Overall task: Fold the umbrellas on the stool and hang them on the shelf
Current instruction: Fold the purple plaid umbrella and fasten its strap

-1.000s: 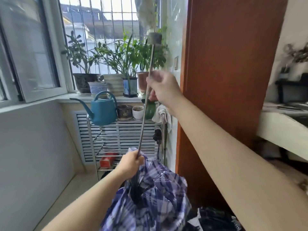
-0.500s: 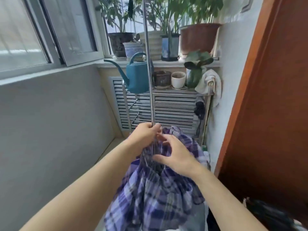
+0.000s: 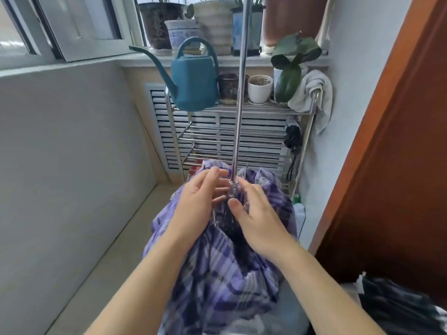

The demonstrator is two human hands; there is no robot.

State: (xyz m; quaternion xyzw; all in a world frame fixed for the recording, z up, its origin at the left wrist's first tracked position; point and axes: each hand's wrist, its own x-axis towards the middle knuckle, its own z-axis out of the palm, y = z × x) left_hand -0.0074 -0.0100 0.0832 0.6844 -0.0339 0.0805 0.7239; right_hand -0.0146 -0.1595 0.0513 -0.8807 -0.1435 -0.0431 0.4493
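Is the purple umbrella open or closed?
Closed, but not folded up. The umbrella cloth hangs loose and bunched, and its metal pole sticks far out. Both hands, left and right, gather the cloth.

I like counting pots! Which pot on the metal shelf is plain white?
The small white pot beside the dark brown pot, right of the teal watering can. Only it is white.

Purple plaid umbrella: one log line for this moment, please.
purple plaid umbrella: canopy loose, shaft extended | left hand, right hand: open at runner | metal shelf: nothing hung yet
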